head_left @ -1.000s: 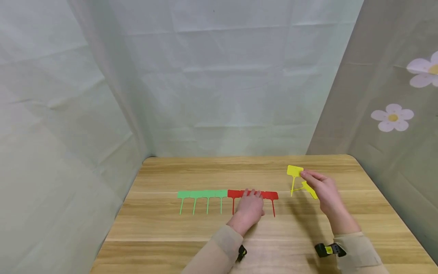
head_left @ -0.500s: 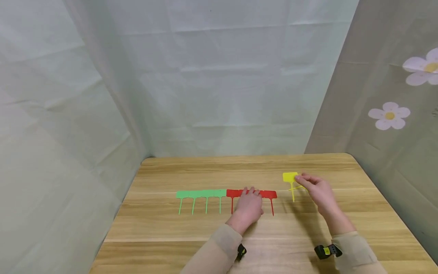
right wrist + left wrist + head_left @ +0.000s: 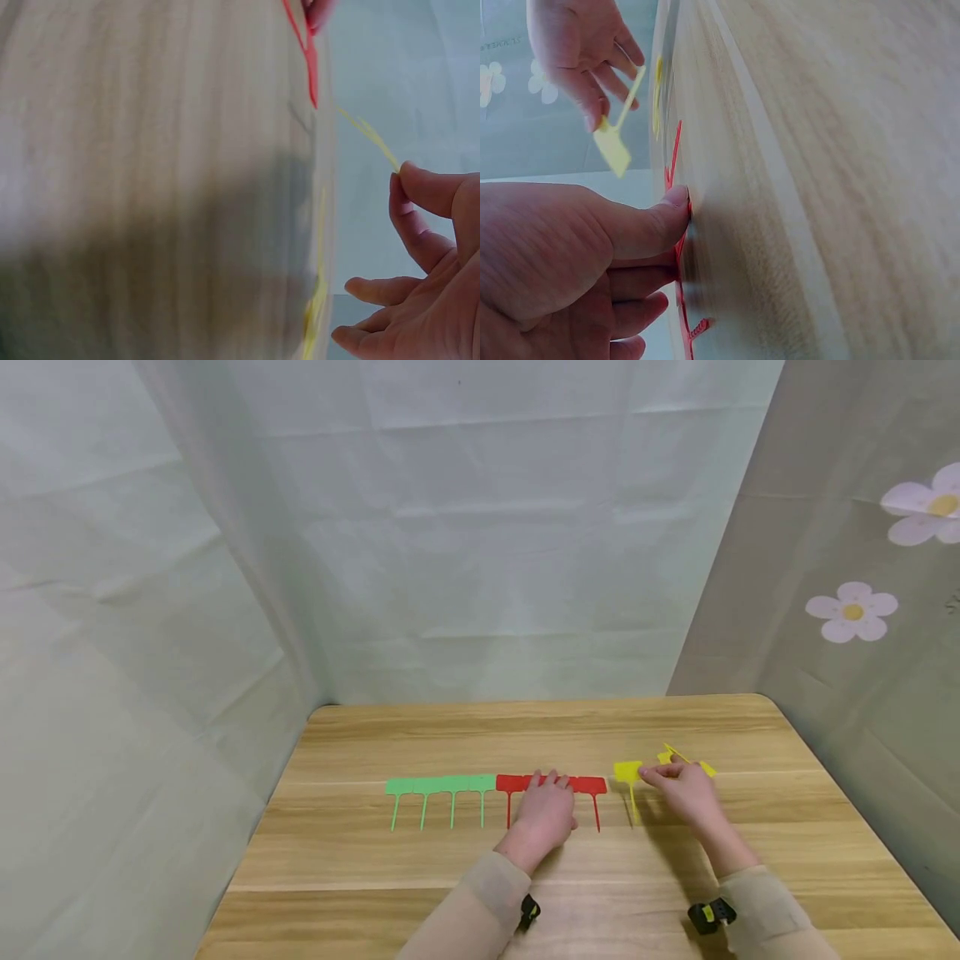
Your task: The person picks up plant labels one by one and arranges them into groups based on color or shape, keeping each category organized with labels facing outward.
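My right hand [image 3: 688, 792] pinches the edge of a yellow T-shaped plant label [image 3: 627, 772] between thumb and forefinger. The label is above the table, just right of the red row, its stem pointing toward me. My left hand [image 3: 546, 812] rests its fingertips on the row of red T-shaped plant labels [image 3: 593, 786], covering the middle ones. In the left wrist view the thumb [image 3: 676, 206] lies against the red labels near the tabletop. Green plant labels [image 3: 442, 785] continue the row to the left, heads edge to edge, stems toward me.
More yellow labels [image 3: 707, 768] lie on the wooden table [image 3: 360, 893] behind my right hand, partly hidden by it. Pale cloth walls [image 3: 480, 568] surround the table at the back and sides. Each wrist wears a dark strapped device [image 3: 710, 915].
My right hand has carried the yellow label left and toward me, close to the red row's right end. The other yellow labels show more behind it. My left hand has stayed on the red labels.
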`<state>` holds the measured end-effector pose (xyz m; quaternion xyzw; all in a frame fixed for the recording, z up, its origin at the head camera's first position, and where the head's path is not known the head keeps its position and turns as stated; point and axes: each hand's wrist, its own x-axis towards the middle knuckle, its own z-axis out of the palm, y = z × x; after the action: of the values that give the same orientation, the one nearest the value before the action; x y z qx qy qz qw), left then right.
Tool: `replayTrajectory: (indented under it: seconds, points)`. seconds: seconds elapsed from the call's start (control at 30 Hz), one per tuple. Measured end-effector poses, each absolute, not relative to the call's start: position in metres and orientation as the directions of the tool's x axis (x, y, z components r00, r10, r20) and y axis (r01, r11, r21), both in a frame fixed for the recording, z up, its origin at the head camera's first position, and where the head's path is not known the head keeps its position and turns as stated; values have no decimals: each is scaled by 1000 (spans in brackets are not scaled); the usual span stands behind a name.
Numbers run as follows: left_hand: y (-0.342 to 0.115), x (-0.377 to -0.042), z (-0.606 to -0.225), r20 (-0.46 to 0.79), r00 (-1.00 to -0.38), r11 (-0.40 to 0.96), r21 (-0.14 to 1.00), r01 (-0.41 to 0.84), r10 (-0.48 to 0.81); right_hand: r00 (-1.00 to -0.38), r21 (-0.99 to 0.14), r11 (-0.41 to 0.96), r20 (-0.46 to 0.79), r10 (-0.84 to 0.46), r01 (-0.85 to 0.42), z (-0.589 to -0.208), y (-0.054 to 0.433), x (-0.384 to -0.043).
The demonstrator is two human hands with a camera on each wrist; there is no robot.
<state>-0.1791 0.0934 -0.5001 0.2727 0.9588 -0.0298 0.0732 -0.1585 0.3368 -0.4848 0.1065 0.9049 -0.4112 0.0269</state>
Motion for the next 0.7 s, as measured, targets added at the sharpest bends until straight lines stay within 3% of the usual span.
replayTrajectory:
  seconds: [0.43, 0.7]
  points:
    - [93, -178, -500, -151, -841, 847, -32, 530, 520, -990, -603, 786, -52, 129, 134, -498, 332, -164]
    - [93, -178, -499, -154, -841, 849, -21, 528, 519, -986, -544, 824, -51, 157, 159, -502, 329, -163]
